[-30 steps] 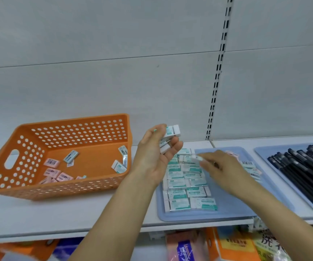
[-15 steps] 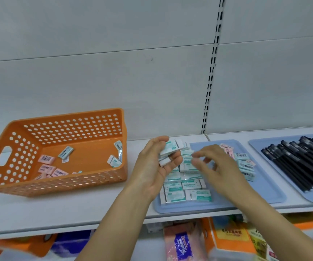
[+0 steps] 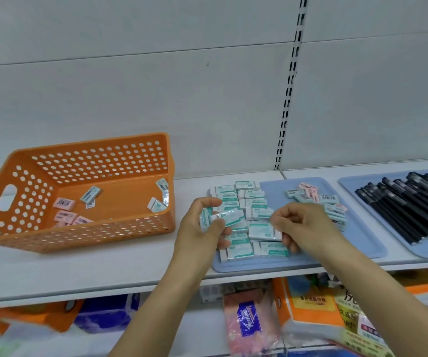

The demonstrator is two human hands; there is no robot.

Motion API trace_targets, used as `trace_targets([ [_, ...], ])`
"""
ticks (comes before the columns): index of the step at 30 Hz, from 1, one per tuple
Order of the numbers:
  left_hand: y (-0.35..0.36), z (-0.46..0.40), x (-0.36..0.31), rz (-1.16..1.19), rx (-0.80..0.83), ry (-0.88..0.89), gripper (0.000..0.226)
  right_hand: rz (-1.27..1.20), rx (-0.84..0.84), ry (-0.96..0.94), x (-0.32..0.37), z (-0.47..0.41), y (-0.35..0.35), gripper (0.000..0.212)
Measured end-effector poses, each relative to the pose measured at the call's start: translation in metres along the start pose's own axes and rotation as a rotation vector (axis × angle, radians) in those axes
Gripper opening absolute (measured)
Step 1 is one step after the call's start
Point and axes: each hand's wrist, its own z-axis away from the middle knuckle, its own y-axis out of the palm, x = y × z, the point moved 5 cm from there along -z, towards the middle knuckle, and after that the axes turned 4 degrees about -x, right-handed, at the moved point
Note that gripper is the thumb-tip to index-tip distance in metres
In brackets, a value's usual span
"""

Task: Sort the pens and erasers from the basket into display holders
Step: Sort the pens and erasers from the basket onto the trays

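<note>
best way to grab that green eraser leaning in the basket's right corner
Pinch the eraser across its two long edges near the raised upper end, coming straight down from above. It tilts against the basket wall beside another eraser, so its top sits free while the wall blocks any approach from the right.

basket (image 3: 84,235): showing as orange perforated plastic, smooth
erasers (image 3: 229,217) between the left fingers (image 3: 216,222): gleaming in glossy clear wrap
tray (image 3: 362,235) beyond the right fingers (image 3: 278,220): looking like matt blue plastic
pens (image 3: 408,207): showing black, slightly shiny
</note>
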Motion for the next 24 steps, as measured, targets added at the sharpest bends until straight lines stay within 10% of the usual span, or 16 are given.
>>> trace_targets([
  [7,-0.003,0.004,-0.002,0.035,0.025,-0.004,0.040,0.276,-0.239,-0.244,0.010,-0.002,0.001,0.007],
  [12,0.007,0.007,-0.006,0.142,0.125,-0.043,0.034,0.196,0.141,-0.474,0.032,0.022,0.034,0.029],
  [17,0.010,0.008,-0.003,-0.042,0.170,-0.021,0.025,0.284,0.032,-0.474,0.026,0.020,0.022,0.016],
  [24,0.018,0.023,0.006,-0.901,0.185,0.647,0.040,0.585,-0.050,-0.662,0.012,0.032,-0.001,0.017],
])
